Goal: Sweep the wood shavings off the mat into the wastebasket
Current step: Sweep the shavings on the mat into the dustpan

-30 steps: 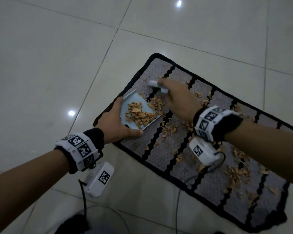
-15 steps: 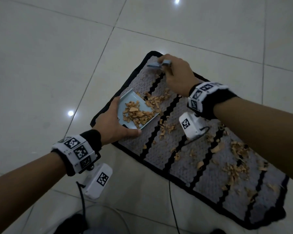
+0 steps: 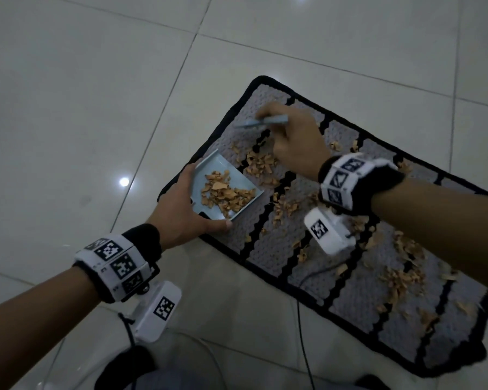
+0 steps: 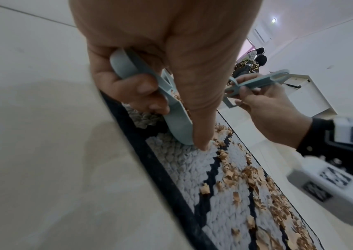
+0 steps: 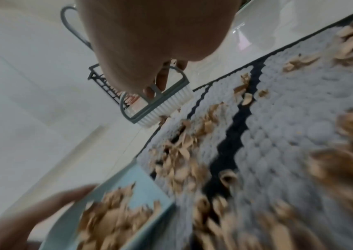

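**Ana:** What moved since a moment before?

**Ben:** The right hand point(image 3: 295, 144) had come back a little from the far corner of the mat point(image 3: 347, 302), and the small brush point(image 3: 261, 121) went with it. The dustpan point(image 3: 228, 190) stayed where it was.

**Ana:** How did the right hand hold the brush?

**Ben:** Its fingers were curled round the blue-grey handle. In the right wrist view the white bristles point(image 5: 167, 105) hung just above the mat, near its edge.

**Ana:** And the left hand point(image 3: 181, 212)?

**Ben:** It gripped the dustpan by its handle. In the left wrist view the fingers point(image 4: 128, 88) wrapped round the handle and the thumb point(image 4: 195, 101) lay along the side. The pan's front lip sat on the mat.

**Ana:** Where were the wood shavings point(image 3: 397, 280)?

**Ben:** A heap lay inside the pan. A little pile lay on the mat just in front of the pan's lip. Many more were spread over the grey and black stripes toward the near right end.

**Ana:** Where was the mat?

**Ben:** It lay flat on the white tile floor point(image 3: 82, 108). A black cable point(image 3: 303, 319) ran across the floor beside it
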Action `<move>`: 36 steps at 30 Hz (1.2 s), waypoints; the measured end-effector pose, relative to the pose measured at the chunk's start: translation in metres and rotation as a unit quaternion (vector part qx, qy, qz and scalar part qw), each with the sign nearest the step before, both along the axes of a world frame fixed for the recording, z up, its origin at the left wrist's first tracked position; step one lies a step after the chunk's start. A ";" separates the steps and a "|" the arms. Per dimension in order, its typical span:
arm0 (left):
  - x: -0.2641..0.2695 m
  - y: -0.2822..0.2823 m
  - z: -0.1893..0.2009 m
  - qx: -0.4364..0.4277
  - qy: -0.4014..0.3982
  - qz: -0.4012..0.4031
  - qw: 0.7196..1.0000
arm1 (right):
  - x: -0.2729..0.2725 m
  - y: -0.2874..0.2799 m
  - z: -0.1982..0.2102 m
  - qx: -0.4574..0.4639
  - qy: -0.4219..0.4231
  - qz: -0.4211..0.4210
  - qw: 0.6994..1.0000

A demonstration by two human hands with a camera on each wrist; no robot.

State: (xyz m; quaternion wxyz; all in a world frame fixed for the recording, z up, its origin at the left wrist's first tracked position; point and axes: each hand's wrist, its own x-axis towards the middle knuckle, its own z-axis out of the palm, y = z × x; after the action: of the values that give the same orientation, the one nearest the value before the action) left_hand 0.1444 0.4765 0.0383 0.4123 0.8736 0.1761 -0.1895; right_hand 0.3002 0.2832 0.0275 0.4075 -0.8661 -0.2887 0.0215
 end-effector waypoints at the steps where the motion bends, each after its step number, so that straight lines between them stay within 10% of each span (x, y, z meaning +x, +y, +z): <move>1: 0.000 0.000 0.000 0.001 0.000 0.001 1.000 | 0.009 0.005 0.003 -0.005 0.013 0.004 1.000; 14: 0.006 0.003 -0.001 -0.015 0.011 0.000 1.000 | 0.002 -0.052 0.013 -0.118 0.102 0.164 0.974; 25: 0.019 -0.006 -0.005 0.008 0.019 -0.035 0.999 | 0.022 -0.078 0.014 -0.074 -0.011 -0.116 0.991; 36: 0.014 -0.017 -0.004 0.016 0.009 -0.022 1.000 | 0.029 -0.005 0.012 -0.092 0.049 0.051 0.993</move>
State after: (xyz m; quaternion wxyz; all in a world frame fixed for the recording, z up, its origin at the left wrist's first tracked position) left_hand 0.1584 0.4591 0.0341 0.3924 0.8819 0.1635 -0.2039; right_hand 0.3295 0.2778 0.0397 0.3382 -0.8820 -0.3089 0.1106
